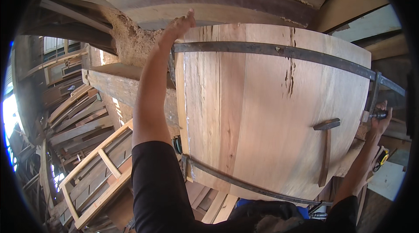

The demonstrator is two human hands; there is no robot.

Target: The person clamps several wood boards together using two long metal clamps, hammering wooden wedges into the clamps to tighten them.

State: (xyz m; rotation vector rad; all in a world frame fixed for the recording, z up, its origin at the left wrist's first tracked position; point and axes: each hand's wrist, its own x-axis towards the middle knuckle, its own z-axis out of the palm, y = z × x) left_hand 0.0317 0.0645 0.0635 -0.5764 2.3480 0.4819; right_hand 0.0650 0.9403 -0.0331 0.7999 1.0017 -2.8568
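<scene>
Panel (266, 124), one; clamps (244, 47), two; hammer (326, 150), one. Right hand (381, 125) closed around handle (380, 114), three o'clock; left hand (178, 27), eleven o'clock, grip unclear.

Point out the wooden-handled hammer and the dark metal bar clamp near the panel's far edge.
Wooden-handled hammer (326, 153): head view, on its handle.
Dark metal far bar clamp (270, 49): head view, middle of its bar.

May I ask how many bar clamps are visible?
2: a dark metal bar clamp spans the pale wooden panel's far end, another its near end; more may hide underneath.
</scene>
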